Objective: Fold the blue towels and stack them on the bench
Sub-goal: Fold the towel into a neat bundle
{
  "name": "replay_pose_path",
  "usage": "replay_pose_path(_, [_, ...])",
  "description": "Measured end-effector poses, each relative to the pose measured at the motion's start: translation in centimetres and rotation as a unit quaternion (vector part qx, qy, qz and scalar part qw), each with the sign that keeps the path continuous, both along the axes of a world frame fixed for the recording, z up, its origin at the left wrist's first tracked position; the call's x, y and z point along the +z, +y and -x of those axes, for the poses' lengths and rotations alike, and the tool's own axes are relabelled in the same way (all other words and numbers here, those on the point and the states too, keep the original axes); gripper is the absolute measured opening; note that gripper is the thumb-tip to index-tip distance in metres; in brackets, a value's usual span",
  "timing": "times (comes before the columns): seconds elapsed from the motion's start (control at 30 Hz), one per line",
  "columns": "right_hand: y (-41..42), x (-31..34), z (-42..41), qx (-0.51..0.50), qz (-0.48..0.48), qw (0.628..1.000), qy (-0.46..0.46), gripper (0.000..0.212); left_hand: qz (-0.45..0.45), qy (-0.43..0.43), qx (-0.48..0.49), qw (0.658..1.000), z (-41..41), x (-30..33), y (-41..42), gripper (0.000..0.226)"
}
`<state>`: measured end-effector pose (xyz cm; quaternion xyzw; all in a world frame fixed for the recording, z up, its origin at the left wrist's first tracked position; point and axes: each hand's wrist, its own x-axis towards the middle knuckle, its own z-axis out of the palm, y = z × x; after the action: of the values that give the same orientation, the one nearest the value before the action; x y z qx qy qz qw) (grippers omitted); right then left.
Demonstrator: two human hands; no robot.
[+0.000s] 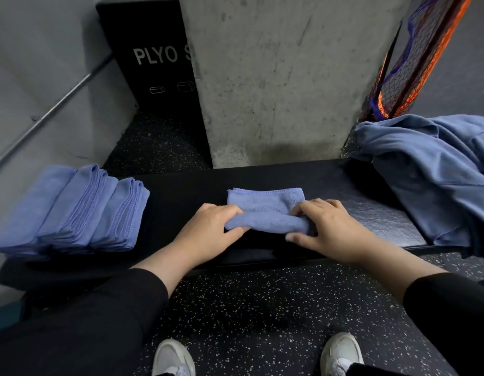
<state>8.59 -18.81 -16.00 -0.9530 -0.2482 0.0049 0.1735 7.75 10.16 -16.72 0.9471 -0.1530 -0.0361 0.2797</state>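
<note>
Together, left hand [208, 226] and right hand [327, 229] pinch, seemingly mid-fold, the blue towel [265, 210] on the bench [181, 191].

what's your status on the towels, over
Left hand and right hand both grip the small towel mid-fold on the bench. Folded stack left, unfolded pile right. Nothing obstructing.

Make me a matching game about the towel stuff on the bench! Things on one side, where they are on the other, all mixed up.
Things:
1. small towel
2. folded towels
3. unfolded cloth heap
4. concrete pillar

Places:
A. right end of the bench
B. behind the bench, in the middle
C. between the left hand and right hand
D. left end of the bench

Pairs: 1-C, 2-D, 3-A, 4-B
</note>
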Motion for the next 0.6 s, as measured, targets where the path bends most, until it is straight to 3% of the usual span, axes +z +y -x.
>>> replay_pose_path(0.07, [0.1, 0.6, 0.0, -0.009, -0.006, 1.0, 0.018, 0.038, 0.037, 0.028, 0.013, 0.999, -0.2, 0.8, 0.2, 0.017])
replay_pose_path(0.2, [0.7, 1.9, -1.0, -0.084, -0.109, 0.985, 0.104, 0.031, 0.11, 0.067, 0.052, 0.99, -0.9, 2.1, 0.3, 0.025])
replay_pose_path(0.33, [1.2, 1.5, -2.4, -0.134, -0.132, 0.975, 0.119, 0.039, 0.183, 0.084, 0.115, 0.973, -1.6, 1.9, -0.3, 0.014])
replay_pose_path(0.4, [1.7, 0.8, -2.9, -0.134, -0.112, 0.983, 0.057, 0.044, 0.194, 0.068, 0.147, 0.968, -1.9, 1.3, -0.8, 0.017])
replay_pose_path(0.5, [2.6, -0.1, -3.0, -0.079, -0.022, 0.992, -0.094, 0.028, 0.152, 0.017, 0.181, 0.971, -2.5, 0.6, -1.5, 0.028])
replay_pose_path(0.6, [2.6, -1.5, -2.3, -0.038, 0.006, 0.985, -0.165, 0.019, 0.021, -0.152, 0.099, 0.983, -3.0, 0.3, -1.6, 0.031])
